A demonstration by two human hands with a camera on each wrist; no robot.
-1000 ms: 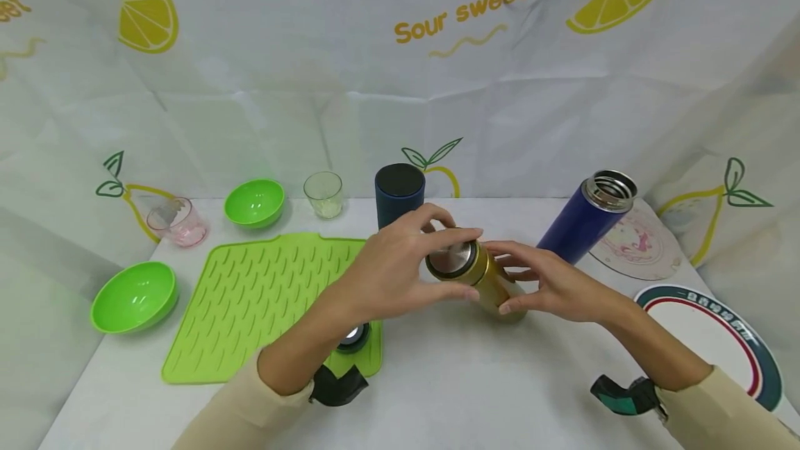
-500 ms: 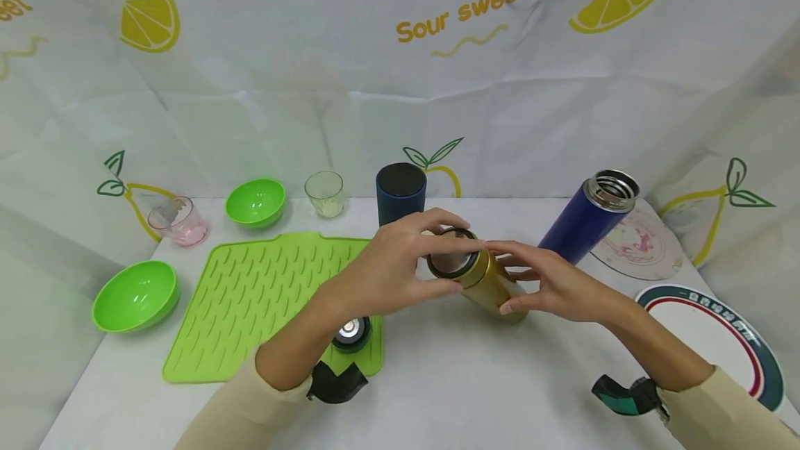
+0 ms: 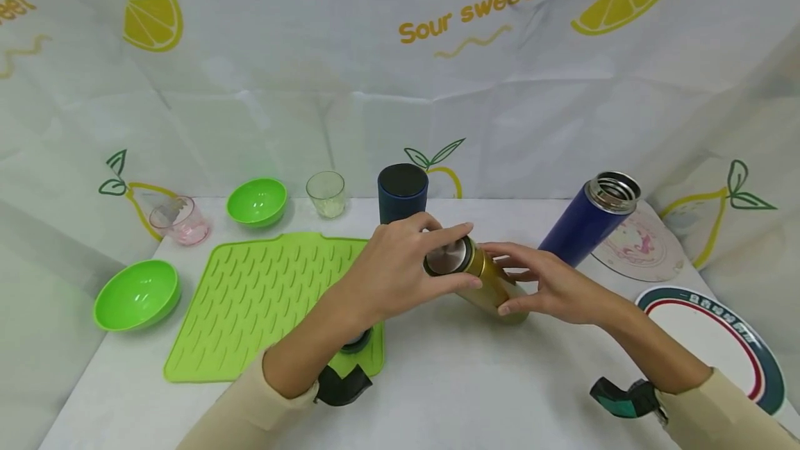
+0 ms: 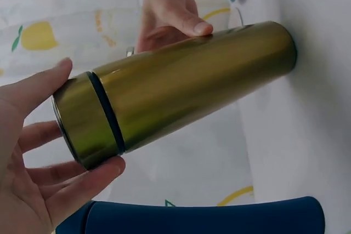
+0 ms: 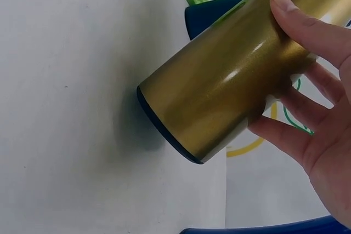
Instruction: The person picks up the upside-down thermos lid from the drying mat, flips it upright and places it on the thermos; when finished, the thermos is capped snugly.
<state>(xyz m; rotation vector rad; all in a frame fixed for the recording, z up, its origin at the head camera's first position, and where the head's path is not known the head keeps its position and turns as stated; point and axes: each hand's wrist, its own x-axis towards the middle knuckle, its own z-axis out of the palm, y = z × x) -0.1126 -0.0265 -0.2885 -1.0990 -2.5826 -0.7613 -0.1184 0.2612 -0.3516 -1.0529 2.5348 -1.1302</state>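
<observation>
A gold thermos (image 3: 492,292) is in front of me, capped by a gold lid (image 4: 88,121) with a steel top and a dark ring below it. My left hand (image 3: 394,269) grips the lid, thumb on one side and fingers on the other. Lower down, my right hand (image 3: 553,285) holds the thermos body, its thumb (image 5: 304,23) lying along the gold wall. The thermos base is close over the white table, shown in the right wrist view. Behind my left hand stands a dark blue tumbler (image 3: 403,193), its lower part hidden.
An uncapped blue thermos (image 3: 584,221) stands right, by a pink-patterned plate (image 3: 644,245) and a green-rimmed plate (image 3: 700,339). Left lie a green mat (image 3: 262,304) with a dark round lid (image 3: 357,343), two green bowls (image 3: 256,203), a clear glass (image 3: 326,194) and a pink glass (image 3: 181,221).
My left hand's fingers have shifted round the lid, loosening and regripping, and its wrist again covers more of the round lid on the mat. The right hand keeps its hold on the gold thermos.
</observation>
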